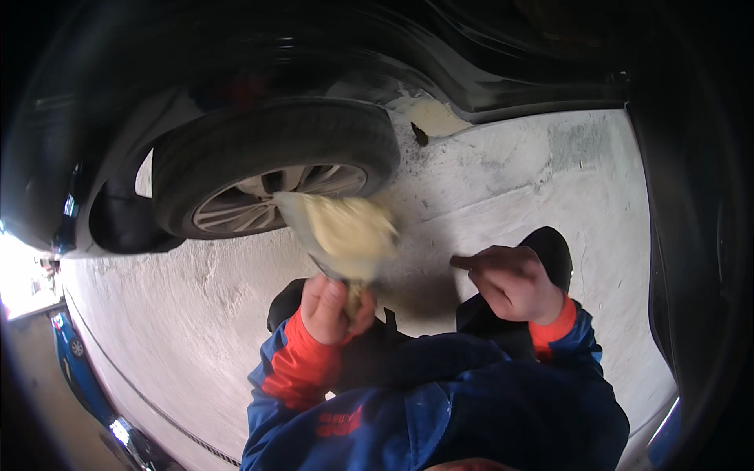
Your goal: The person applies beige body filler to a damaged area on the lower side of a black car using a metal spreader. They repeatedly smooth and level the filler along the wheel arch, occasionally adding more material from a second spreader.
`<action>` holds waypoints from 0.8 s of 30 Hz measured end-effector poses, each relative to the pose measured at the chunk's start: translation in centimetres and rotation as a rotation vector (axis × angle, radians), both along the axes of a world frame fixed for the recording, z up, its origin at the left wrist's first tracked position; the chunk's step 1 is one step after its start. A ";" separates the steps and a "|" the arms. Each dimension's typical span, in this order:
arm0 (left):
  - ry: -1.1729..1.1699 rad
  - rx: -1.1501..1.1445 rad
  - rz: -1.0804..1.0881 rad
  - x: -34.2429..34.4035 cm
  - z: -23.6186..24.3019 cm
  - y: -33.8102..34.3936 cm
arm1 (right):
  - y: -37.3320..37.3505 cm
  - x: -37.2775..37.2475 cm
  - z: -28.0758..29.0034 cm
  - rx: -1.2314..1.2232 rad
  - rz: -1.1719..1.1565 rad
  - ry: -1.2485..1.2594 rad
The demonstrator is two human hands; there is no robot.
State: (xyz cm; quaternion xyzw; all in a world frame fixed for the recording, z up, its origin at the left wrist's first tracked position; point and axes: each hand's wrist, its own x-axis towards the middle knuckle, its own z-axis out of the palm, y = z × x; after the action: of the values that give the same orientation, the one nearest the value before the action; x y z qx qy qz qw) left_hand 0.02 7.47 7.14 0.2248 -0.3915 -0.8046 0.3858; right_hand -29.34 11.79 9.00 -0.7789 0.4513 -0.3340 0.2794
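Observation:
In front of me my left hand (333, 308) is closed around the handle of a wide putty knife (294, 216). A thick mound of pale yellow body filler (349, 229), blurred by motion, lies on its blade. My right hand (514, 286) is closed, with a short, thin, dark brown end (462, 261) sticking out toward the left; what it belongs to is too blurred to tell. Beyond both hands, a patch of similar pale filler (433, 116) covers part of the black car body (503, 98), just right of the wheel.
A black tire (275, 129) with a silver spoked rim (255, 206) stands just beyond my left hand. My dark shoes (550, 250) rest on the pale, scuffed floor (534, 177). A blue car (72, 349) shows at the far left edge.

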 end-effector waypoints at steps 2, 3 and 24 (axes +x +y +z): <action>-0.197 -0.014 0.204 -0.3 0.1 0.7 | 0.9 1.0 -0.3 0.067 -0.263 -0.160; -0.284 -0.036 0.244 -0.5 0.1 1.1 | 1.4 1.8 -0.3 0.110 -0.397 -0.367; -0.525 -0.220 0.361 -2.5 0.5 6.8 | 0.2 6.7 -0.1 0.098 -0.430 -0.427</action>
State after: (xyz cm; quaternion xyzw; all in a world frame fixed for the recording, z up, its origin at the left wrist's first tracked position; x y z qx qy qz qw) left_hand -2.52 14.28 7.65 0.4470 -0.5158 -0.5910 0.4299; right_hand -22.61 11.95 8.95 -0.5634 0.5525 -0.5193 0.3281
